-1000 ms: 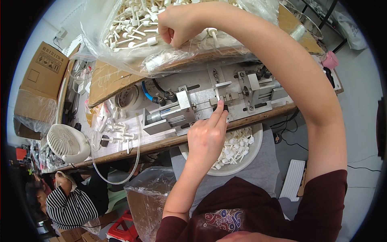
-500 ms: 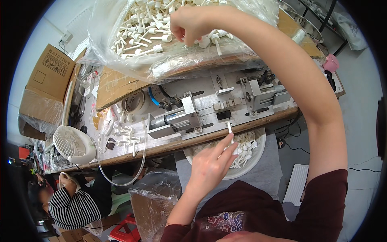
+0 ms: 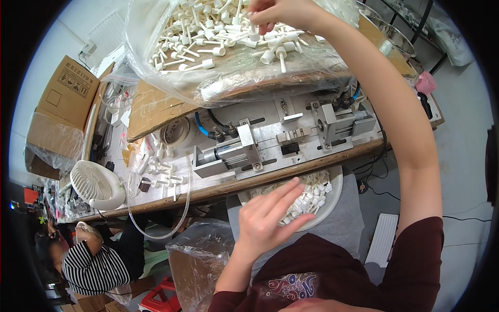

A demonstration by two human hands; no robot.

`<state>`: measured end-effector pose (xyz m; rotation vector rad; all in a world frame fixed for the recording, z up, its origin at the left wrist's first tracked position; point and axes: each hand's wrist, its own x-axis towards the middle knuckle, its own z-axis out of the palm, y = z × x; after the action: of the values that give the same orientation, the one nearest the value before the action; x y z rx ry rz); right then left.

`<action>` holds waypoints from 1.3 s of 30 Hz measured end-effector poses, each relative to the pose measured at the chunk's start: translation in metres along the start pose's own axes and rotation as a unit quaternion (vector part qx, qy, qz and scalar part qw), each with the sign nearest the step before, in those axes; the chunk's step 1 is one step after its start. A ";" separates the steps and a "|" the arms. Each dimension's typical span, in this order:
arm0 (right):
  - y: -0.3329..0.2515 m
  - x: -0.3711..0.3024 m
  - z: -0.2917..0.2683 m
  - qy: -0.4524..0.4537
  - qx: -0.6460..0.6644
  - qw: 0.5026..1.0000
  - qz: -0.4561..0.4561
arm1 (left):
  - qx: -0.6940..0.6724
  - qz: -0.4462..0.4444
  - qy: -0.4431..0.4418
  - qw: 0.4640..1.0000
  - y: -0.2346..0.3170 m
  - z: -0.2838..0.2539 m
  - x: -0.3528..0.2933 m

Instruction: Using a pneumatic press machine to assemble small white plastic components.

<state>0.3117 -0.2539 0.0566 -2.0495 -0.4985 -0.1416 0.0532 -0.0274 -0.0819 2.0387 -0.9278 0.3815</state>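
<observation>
My right hand (image 3: 280, 14) reaches to the far side, over a heap of white plastic sticks with round caps (image 3: 208, 39) in a clear plastic bag. Its fingers pinch one white capped stick (image 3: 253, 34), which hangs cap down. Nearer to me, my left hand (image 3: 267, 216) is open with nothing in it, its fingers stretched out. Under that hand is a round white basket (image 3: 332, 205) holding many small white pieces (image 3: 309, 200). Between my hands, at the bench edge, lies a metal clamping fixture (image 3: 291, 136) with a cylinder on each side and a small slotted block in the middle.
Cardboard (image 3: 156, 112) supports the bag behind the fixture. On the left are a white fan (image 3: 96, 184), a tape roll (image 3: 174, 131), several loose white pieces (image 3: 163, 174) and a looped clear hose (image 3: 130, 216). A person in a striped shirt (image 3: 96, 265) sits at lower left.
My left hand has let go of a white stick, opened, and drawn back slightly over the basket. My right hand has moved right and lifted a capped stick from the heap.
</observation>
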 end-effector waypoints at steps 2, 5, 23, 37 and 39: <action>0.010 -0.013 -0.003 0.052 0.129 0.990 0.024 | -0.040 -0.021 0.059 0.997 -0.005 -0.002 0.002; -0.016 -0.072 0.019 0.028 0.220 0.975 -0.010 | -0.047 -0.096 0.217 0.970 0.001 -0.009 0.023; -0.003 -0.233 0.102 -0.001 0.512 0.835 0.201 | -0.089 -0.041 0.060 0.993 -0.002 -0.008 0.002; -0.005 -0.241 0.110 -0.031 0.444 0.886 0.132 | -0.071 0.023 0.016 0.997 -0.007 -0.009 -0.005; -0.013 -0.246 0.111 -0.021 0.334 0.936 0.108 | -0.064 0.027 0.016 0.997 -0.006 -0.009 -0.006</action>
<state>0.0720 -0.2250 -0.0635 -1.4231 -0.2861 0.1855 0.0542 -0.0151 -0.0839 1.8897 -0.9661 0.3731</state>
